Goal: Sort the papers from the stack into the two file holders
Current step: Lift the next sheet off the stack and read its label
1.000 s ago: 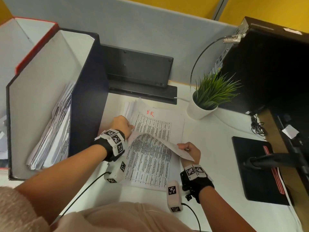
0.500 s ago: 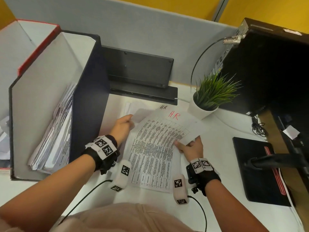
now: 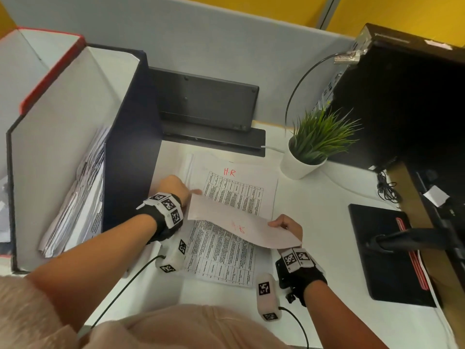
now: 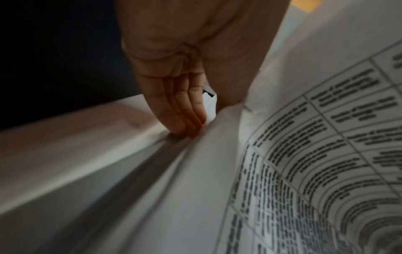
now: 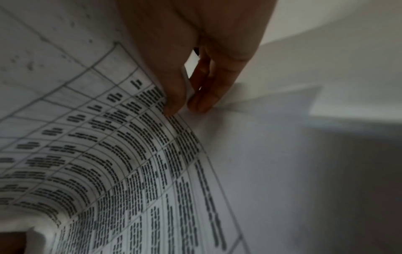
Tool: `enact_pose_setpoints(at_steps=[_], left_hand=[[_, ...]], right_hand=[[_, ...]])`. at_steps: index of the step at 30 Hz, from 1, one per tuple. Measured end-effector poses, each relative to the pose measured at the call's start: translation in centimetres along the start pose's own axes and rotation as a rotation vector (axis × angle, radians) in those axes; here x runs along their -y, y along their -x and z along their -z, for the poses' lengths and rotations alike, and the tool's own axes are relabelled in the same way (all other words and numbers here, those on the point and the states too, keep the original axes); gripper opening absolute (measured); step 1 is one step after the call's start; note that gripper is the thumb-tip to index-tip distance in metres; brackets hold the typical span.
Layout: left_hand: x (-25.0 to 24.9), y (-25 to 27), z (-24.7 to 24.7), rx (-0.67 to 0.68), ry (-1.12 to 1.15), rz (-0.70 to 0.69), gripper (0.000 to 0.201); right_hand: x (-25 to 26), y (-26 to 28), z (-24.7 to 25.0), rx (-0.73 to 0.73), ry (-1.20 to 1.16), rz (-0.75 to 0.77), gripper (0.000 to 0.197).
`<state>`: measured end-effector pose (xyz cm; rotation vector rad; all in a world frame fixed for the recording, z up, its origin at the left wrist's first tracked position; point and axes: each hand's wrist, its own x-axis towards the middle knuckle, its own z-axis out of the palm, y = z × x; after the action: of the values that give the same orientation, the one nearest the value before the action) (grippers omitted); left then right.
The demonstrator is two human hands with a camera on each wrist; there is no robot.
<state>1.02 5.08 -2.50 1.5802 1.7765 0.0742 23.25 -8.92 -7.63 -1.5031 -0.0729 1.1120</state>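
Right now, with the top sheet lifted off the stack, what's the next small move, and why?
Probably swing the sheet left toward the black holder. Both hands, left hand and right hand, pinch its edges, it curls clear of the stack, and the holder with papers already in it stands just left.

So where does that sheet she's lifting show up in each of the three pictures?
Head: the lifted sheet is in the centre, curled over the stack, held between the left hand and right hand.
Left wrist: it fills the right side, printed face showing.
Right wrist: it fills the left side.
Shared landmark: the sheet's printed table grid.
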Motion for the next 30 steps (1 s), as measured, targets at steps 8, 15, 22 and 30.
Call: enact_pose_setpoints(at_steps=[8,15,22,30], left_hand=[[-0.8,0.8,0.1,-0.015,0.02,-0.076,0.027],[0.3,2.1,-0.3,-0.194,0.024,-0.365,0.02],[0.6,2.7,-1.0,-0.055,0.617,-0.385,0.022],[0.6,1.9,-0.9,0.153,0.713,-0.171,0.026]], right_hand=[[-0.1,-0.1,0.0,0.04,0.081,0.124,0.044],[0.4,0.1,-0.4,0.017,-0.077,0.044,0.047],[0.7,0.3,-0.2,0.021,0.334,0.356,0.044],[0.8,0.9,-0.5,-0.024,0.397,0.392,0.047]])
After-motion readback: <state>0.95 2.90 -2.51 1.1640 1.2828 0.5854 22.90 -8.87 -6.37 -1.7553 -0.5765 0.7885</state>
